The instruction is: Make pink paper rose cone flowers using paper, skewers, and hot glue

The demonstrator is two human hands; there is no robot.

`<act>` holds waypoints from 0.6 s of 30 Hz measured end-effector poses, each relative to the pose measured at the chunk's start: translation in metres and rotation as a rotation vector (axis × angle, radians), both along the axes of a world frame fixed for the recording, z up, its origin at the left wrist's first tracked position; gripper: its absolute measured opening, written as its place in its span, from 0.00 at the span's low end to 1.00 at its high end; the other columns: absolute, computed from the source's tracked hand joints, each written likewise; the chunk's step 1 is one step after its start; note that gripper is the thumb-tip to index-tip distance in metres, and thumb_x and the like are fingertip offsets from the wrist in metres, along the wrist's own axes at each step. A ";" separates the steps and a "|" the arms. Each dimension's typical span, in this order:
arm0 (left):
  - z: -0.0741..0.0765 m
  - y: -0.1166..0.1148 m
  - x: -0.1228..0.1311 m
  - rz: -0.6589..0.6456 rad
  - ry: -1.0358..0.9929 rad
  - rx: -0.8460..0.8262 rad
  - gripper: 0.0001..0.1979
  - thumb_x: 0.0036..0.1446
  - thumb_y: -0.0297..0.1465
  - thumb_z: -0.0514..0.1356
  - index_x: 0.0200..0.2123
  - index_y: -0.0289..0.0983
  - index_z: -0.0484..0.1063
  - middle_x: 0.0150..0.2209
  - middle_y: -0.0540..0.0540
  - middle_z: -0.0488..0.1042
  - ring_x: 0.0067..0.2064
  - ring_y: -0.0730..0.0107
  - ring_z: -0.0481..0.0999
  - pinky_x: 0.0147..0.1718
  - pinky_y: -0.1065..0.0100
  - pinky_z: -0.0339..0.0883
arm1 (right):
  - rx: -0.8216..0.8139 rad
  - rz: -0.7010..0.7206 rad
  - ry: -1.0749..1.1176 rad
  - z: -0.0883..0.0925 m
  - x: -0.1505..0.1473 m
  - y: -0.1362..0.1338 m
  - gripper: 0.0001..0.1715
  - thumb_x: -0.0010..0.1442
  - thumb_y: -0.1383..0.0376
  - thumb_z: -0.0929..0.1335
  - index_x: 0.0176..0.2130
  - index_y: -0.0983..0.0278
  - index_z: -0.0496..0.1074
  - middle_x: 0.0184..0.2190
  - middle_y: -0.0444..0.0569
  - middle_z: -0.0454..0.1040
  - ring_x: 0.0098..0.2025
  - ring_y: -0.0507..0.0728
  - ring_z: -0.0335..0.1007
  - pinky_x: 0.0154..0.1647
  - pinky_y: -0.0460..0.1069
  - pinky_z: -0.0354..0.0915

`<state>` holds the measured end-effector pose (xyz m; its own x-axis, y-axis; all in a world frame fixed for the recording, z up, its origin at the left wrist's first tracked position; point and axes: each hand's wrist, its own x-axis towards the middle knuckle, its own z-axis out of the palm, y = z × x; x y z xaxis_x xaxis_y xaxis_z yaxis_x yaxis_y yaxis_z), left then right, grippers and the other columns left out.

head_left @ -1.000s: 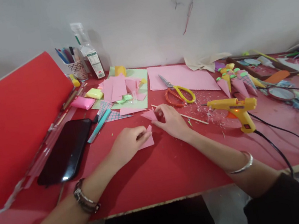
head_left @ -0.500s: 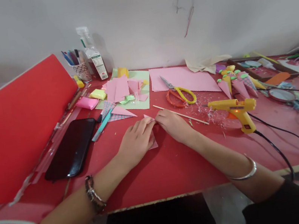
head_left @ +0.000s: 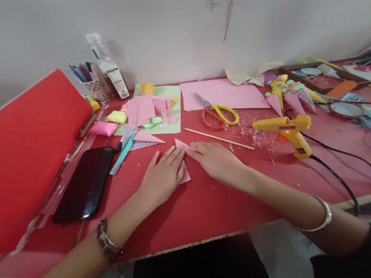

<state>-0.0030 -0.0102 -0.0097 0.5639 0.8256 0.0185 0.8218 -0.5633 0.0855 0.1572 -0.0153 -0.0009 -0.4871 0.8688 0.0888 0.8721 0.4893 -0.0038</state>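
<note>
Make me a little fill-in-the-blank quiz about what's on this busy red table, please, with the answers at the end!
1. The small paper touched by the person's left grip and right grip is coloured ____.
2. Of the two grips, the black phone lies nearer the ____ one.
3. The main body of the glue gun is coloured ____.
4. As the person sees it, the glue gun lies to the ____ of the scissors.

Missing words: pink; left; yellow; right.

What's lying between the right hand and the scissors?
In the head view, a thin pale stick lies slantwise on the tabletop between the right hand and the scissors, with red tabletop showing between stick and scissors.
</note>
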 end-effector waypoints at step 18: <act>0.004 -0.007 -0.001 -0.026 0.068 -0.009 0.23 0.61 0.32 0.38 0.59 0.33 0.49 0.61 0.46 0.50 0.61 0.62 0.48 0.57 0.54 0.46 | -0.009 -0.024 -0.007 0.003 0.010 -0.014 0.25 0.55 0.77 0.56 0.52 0.72 0.62 0.52 0.58 0.64 0.53 0.59 0.62 0.49 0.52 0.61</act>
<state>-0.0043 -0.0175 -0.0054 0.5852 0.8104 -0.0282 0.8108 -0.5843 0.0352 0.1674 -0.0291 0.0026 -0.4668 0.8810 0.0770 0.8836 0.4683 -0.0019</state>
